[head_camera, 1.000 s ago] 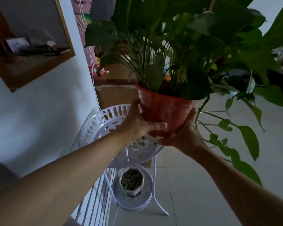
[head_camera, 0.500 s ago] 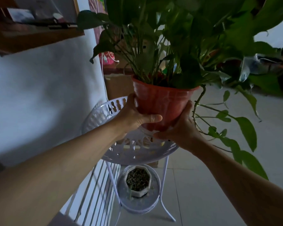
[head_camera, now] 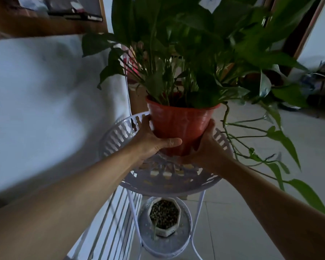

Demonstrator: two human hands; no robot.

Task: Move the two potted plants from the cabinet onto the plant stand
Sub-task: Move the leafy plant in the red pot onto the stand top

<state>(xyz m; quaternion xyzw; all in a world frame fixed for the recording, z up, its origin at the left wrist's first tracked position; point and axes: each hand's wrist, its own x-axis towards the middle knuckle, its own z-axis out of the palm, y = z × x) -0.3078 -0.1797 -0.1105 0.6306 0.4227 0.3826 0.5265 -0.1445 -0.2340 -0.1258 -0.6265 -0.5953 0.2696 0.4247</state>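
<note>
I'm seeing both hands gripping the red pot: left hand wrapping its left side, thumb lying across the front, right hand cupping the lower right. Pot is sitting upright over the stand top tier; can't tell if it's touching. Small white pot is resting on the lower tier. Vines are trailing right.

Both bare arms reach forward, left hand and right hand cupped inward facing each other, thumbs extended.
</note>
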